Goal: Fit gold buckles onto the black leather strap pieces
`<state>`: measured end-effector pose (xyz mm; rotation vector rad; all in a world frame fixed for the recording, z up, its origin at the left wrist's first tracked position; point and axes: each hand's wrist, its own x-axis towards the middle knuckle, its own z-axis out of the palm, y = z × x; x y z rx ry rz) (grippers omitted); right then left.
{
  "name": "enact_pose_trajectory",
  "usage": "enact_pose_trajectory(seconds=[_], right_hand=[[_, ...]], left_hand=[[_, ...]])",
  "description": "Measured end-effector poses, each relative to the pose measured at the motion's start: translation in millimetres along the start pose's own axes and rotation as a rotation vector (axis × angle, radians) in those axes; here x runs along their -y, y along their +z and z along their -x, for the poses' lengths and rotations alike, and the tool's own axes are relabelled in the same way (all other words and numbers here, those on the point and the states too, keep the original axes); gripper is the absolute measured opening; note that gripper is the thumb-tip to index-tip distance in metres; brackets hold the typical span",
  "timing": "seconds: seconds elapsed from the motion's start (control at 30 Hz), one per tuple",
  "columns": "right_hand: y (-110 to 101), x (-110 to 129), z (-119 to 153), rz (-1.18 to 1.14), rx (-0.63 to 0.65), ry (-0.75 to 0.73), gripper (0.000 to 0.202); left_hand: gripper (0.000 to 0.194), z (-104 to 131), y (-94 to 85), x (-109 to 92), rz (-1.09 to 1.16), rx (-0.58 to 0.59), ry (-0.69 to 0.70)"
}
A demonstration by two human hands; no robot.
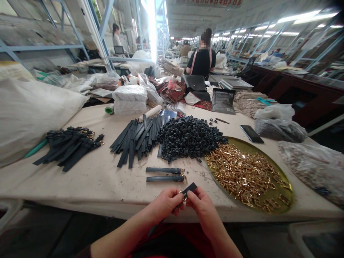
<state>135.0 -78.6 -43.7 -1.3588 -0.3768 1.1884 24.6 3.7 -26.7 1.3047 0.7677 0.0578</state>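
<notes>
Between both hands, at the table's front edge, is a dark leather strap (191, 187) with a bit of gold metal, apparently a buckle, at the fingers. My left hand (170, 201) pinches the strap, whose long end hangs down below it. My right hand (200, 202) grips the short upper end between thumb and fingers. Just beyond, two finished-looking straps (163, 178) with gold buckles lie side by side. Behind them are a stack of plain dark straps (131, 143) and a heap of small black loops (185, 138). Gold buckles (244, 172) fill a round tray (288, 200) at right.
A pile of buckled straps (71, 145) lies at left beside a large white sack (34, 111). A phone (251, 133) and plastic bags (279, 129) are at right. Wrapped packs (130, 98) line the table's back. A person (201, 61) faces away farther off.
</notes>
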Motion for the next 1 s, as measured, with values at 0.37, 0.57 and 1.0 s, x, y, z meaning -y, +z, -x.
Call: enact_pose_trajectory(seconds=[0.37, 0.57, 1.0], right_hand=[[-13.1, -8.3, -0.4, 0.45, 0.012, -0.148, 0.019], [-6.1, 4.7, -0.4, 0.372, 0.081, -0.19, 0.027], [-49.3, 50.5, -120.4, 1.301, -0.383, -0.66, 0.026]], left_hand=[[0.025, 14.0, 2.9, 3.0, -0.476, -0.131, 0.142], [0.028, 4.7, -6.8, -2.2, -0.29, -0.064, 0.077], [0.024, -6.3, -22.0, -24.5, -0.289, -0.142, 0.217]])
